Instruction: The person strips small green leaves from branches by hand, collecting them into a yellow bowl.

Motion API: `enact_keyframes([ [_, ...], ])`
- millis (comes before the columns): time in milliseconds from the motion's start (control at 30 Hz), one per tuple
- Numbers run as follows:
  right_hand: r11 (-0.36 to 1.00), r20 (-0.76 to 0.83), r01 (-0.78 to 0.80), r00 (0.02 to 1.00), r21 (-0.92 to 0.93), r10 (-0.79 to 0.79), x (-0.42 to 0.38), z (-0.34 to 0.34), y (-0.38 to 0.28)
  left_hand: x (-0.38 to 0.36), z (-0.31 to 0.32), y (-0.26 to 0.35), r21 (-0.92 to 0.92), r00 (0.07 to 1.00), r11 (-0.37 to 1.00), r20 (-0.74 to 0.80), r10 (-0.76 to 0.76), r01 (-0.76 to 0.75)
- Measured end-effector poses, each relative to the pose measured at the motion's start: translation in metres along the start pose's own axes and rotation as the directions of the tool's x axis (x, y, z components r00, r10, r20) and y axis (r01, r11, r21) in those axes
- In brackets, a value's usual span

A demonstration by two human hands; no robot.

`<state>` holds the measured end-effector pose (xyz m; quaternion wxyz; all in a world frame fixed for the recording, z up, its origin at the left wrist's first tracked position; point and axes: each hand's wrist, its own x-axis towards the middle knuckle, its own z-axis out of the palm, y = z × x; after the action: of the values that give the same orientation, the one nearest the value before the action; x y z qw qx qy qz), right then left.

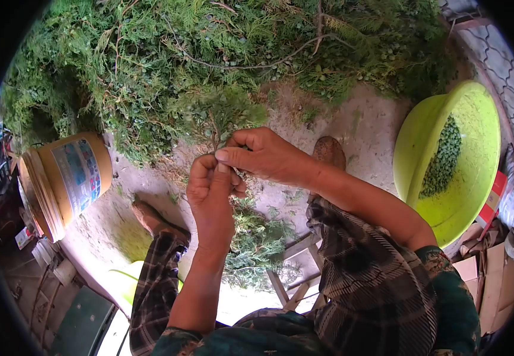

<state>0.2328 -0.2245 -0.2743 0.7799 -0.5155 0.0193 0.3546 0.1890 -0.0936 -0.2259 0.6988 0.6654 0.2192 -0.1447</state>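
Both hands meet at the middle of the view. My left hand (214, 193) is closed, thumb against fingers, round the stem of a green sprig (216, 115) that points up and away from me. My right hand (263, 155) touches it from the right, thumb and fingers pinched at the same stem. Whether the right fingers also hold something small is hidden. Beyond the hands lies a large heap of green branches (150, 77) with small berries among the leaves.
A yellow-green basin (405, 148) with green berries (444, 157) stands at the right. At the left is a yellow bucket (105, 163). Cut greenery (257, 237) lies between my legs, near a wooden frame (277, 288). Cardboard (497, 279) sits at the lower right.
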Motion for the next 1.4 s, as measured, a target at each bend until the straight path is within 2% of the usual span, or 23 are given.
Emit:
enact_keyframes([
  [33, 0.999, 0.033, -0.033, 0.999, 0.021, 0.032, -0.004, -0.002, -0.007, -0.001, 0.001, 0.005, -0.092, 0.999, 0.995, 0.008, -0.045, 0.045],
  [67, 0.997, 0.067, -0.066, 0.996, 0.04, 0.064, -0.007, -0.003, -0.011, -0.001, 0.002, 0.009, -0.091, 0.999, 0.995, 0.011, -0.043, 0.044],
  [133, 0.989, 0.093, -0.067, 0.994, 0.13, 0.055, -0.011, 0.0, -0.013, 0.0, 0.001, 0.017, -0.42, 0.984, 0.89, 0.063, -0.168, 0.179],
  [200, 0.973, 0.119, -0.069, 0.992, 0.22, 0.043, -0.014, -0.002, -0.014, 0.001, -0.002, 0.021, -0.445, 0.98, 0.873, 0.088, -0.18, 0.201],
  [267, 0.927, 0.225, -0.157, 0.971, 0.339, 0.082, -0.014, -0.007, -0.013, 0.002, -0.002, 0.023, -0.469, 0.975, 0.855, 0.117, -0.188, 0.221],
  [300, 0.928, 0.224, -0.153, 0.971, 0.339, 0.078, -0.013, -0.008, -0.01, 0.001, -0.001, 0.024, -0.457, 0.973, 0.859, 0.121, -0.198, 0.232],
  [367, 0.853, 0.234, -0.138, 0.972, 0.504, 0.02, -0.012, -0.009, -0.005, 0.0, 0.0, 0.025, -0.443, 0.97, 0.863, 0.127, -0.206, 0.241],
  [400, 0.854, 0.233, -0.135, 0.972, 0.503, 0.016, -0.013, -0.008, -0.006, 0.0, 0.0, 0.023, -0.416, 0.977, 0.884, 0.071, -0.201, 0.212],
  [467, 0.878, 0.083, 0.013, 0.995, 0.478, -0.059, -0.016, -0.008, -0.01, 0.001, 0.001, 0.023, -0.386, 0.982, 0.905, 0.016, -0.189, 0.18],
  [633, 0.918, 0.059, -0.017, 0.998, 0.396, -0.007, -0.021, -0.019, -0.011, 0.003, 0.003, 0.027, -0.205, 1.0, 0.979, 0.014, -0.018, 0.021],
  [700, 0.956, 0.094, -0.072, 0.994, 0.284, 0.047, -0.03, -0.014, -0.022, 0.003, 0.006, 0.026, -0.133, 1.0, 0.991, 0.001, 0.001, -0.001],
  [767, 0.957, 0.146, -0.06, 0.989, 0.282, 0.019, -0.029, -0.007, -0.028, 0.004, 0.007, 0.023, -0.062, 1.0, 0.998, -0.01, 0.02, -0.021],
  [833, 0.96, -0.16, 0.265, 0.955, 0.086, -0.249, -0.025, 0.008, -0.033, 0.005, 0.005, 0.018, -0.045, 0.998, 0.997, 0.012, 0.066, -0.065],
  [867, 0.96, -0.162, 0.265, 0.955, 0.086, -0.249, -0.023, 0.01, -0.033, 0.004, 0.006, 0.018, -0.045, 0.998, 0.997, 0.013, 0.065, -0.064],
  [933, 0.933, -0.237, 0.291, 0.911, -0.212, -0.338, -0.02, 0.009, -0.034, 0.003, 0.01, 0.019, -0.061, 0.996, 0.995, 0.026, 0.086, -0.085],
  [967, 0.933, -0.239, 0.29, 0.911, -0.212, -0.337, -0.018, 0.009, -0.033, 0.003, 0.01, 0.017, -0.061, 0.996, 0.995, 0.028, 0.085, -0.083],
  [1033, 0.979, -0.129, 0.196, 0.974, 0.054, -0.188, -0.015, 0.007, -0.03, 0.005, 0.009, 0.014, -0.103, 0.996, 0.991, 0.013, 0.09, -0.088],
  [1067, 0.979, -0.131, 0.197, 0.973, 0.055, -0.188, -0.016, 0.007, -0.032, 0.005, 0.009, 0.014, -0.101, 0.996, 0.991, 0.015, 0.089, -0.087],
  [1133, 0.948, -0.044, -0.067, 0.995, 0.31, 0.084, -0.02, 0.004, -0.039, 0.005, 0.01, 0.013, -0.131, 0.997, 0.988, -0.032, 0.072, -0.076],
  [1267, 0.921, -0.017, -0.139, 0.988, 0.364, 0.156, -0.019, 0.002, -0.033, 0.002, 0.014, 0.019, -0.116, 0.998, 0.992, 0.03, 0.059, -0.055],
  [1333, 0.967, -0.19, 0.233, 0.959, 0.101, -0.211, -0.014, 0.008, -0.024, 0.003, 0.013, 0.016, -0.119, 0.998, 0.992, 0.041, 0.038, -0.033],
  [1367, 0.967, -0.192, 0.233, 0.959, 0.1, -0.21, -0.012, 0.005, -0.02, 0.003, 0.012, 0.014, -0.119, 0.998, 0.992, 0.043, 0.037, -0.032],
  [1400, 0.931, -0.246, 0.331, 0.9, -0.154, -0.361, -0.009, -0.001, -0.018, 0.003, 0.01, 0.012, -0.098, 0.999, 0.995, 0.019, 0.036, -0.034],
])
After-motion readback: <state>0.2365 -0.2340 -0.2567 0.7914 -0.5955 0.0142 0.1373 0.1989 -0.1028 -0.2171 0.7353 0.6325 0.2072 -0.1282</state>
